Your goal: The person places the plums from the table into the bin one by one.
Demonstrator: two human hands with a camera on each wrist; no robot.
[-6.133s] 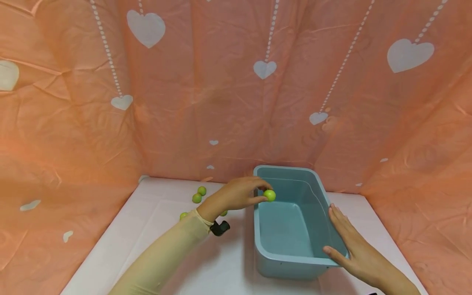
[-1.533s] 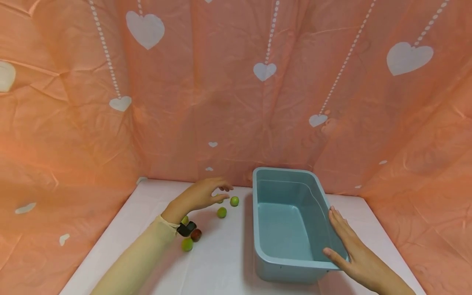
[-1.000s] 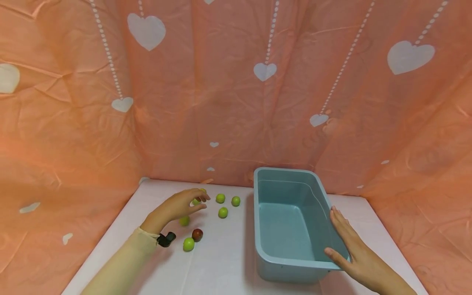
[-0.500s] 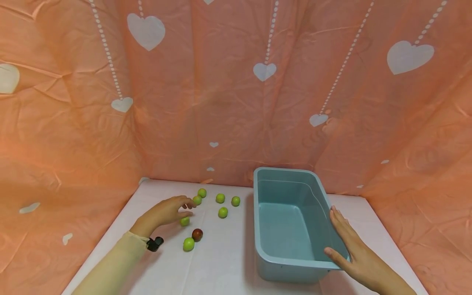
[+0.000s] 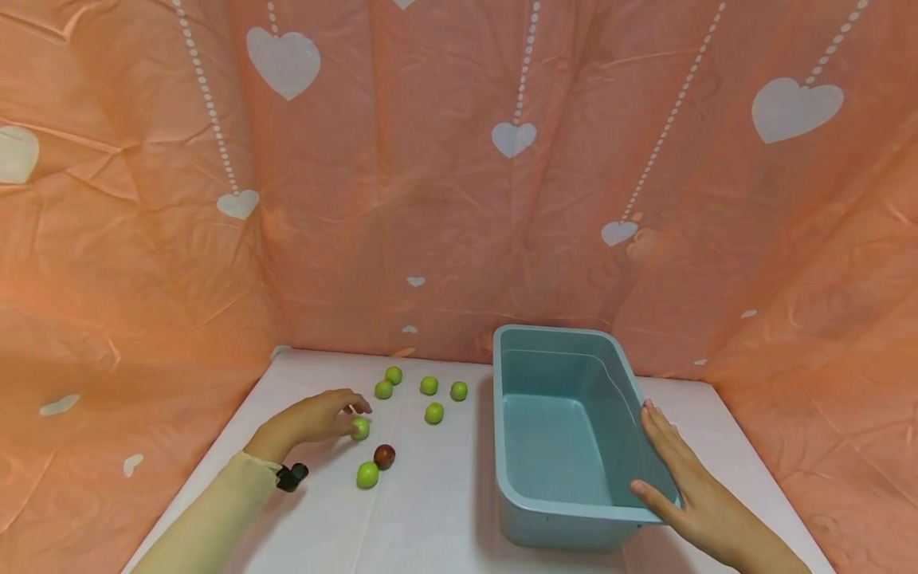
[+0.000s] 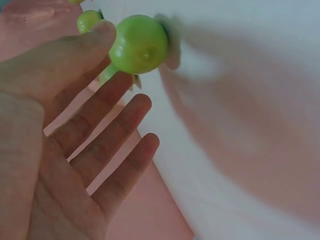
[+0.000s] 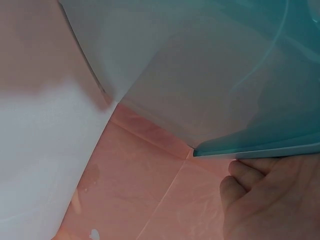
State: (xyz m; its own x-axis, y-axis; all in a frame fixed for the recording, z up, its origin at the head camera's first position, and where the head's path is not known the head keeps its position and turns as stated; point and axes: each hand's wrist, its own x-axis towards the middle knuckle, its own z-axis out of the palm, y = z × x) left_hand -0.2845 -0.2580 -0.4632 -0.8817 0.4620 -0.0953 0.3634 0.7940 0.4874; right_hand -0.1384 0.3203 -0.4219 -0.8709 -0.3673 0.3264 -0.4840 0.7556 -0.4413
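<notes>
In the head view, the left hand (image 5: 310, 418) lies low over the white bench (image 5: 430, 510), and its fingertips touch a small round green fruit (image 5: 360, 428) that sits on the bench, well to the left of the rectangular blue-grey plastic tub (image 5: 566, 526). The fingers are loosely bent around the fruit; it is not lifted. Four more small green fruits (image 5: 429, 386) lie between this hand and the tub, toward the back, another green fruit (image 5: 367, 475) lies nearer to the camera, and just beside that one is a small dark red round fruit (image 5: 384, 456). The right hand (image 5: 692, 494) lies flat with straight fingers along the right wall of the tub, with the thumb at the near right corner of the rim. Behind the tub hangs an orange curtain with white hearts (image 5: 512, 137).

In the left wrist view, the left hand (image 6: 60, 150) is spread, with the fingers apart and nearly straight, and the tip of the uppermost finger touches the green fruit (image 6: 139, 44) on the bench.

In the right wrist view, the fingers (image 7: 250, 182) of the right hand lie just under the rim of the tub (image 7: 260, 150). How much they press there, I cannot tell.
</notes>
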